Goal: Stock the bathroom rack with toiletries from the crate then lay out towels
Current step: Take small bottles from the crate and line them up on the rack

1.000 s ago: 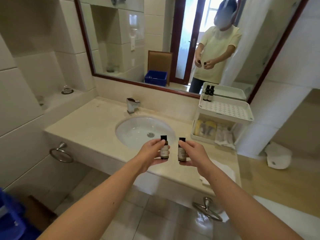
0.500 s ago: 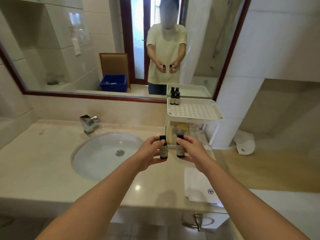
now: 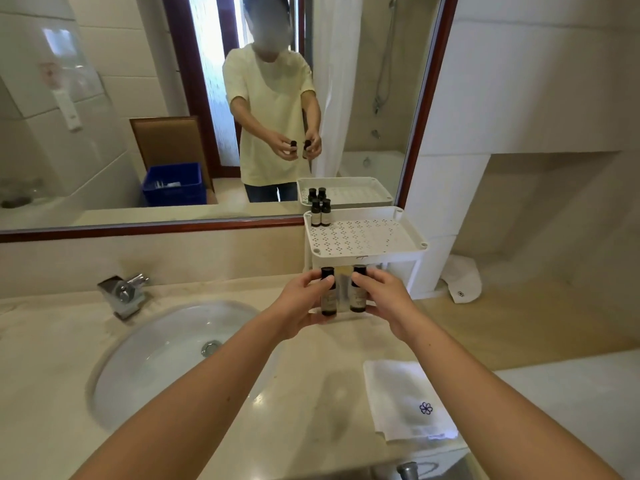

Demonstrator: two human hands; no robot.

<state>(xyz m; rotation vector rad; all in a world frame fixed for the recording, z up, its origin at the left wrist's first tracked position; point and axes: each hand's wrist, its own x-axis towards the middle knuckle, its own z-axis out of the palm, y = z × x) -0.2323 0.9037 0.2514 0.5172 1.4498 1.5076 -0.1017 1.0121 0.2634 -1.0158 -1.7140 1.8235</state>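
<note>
**Two-handed delivery to the rack.** The left hand (image 3: 298, 304) pinches the left bottle (image 3: 328, 301) upright between thumb and fingers. The right hand (image 3: 386, 299) grips the right bottle (image 3: 357, 294) likewise. Both bottles are just in front of the rack, below its top tray (image 3: 374, 233). Risk: on lifting, a bottle base may catch the tray's raised rim and tip. It may also knock the standing bottles (image 3: 320, 213) at the back-left corner, toppling them towards the sink (image 3: 156, 362).
</note>
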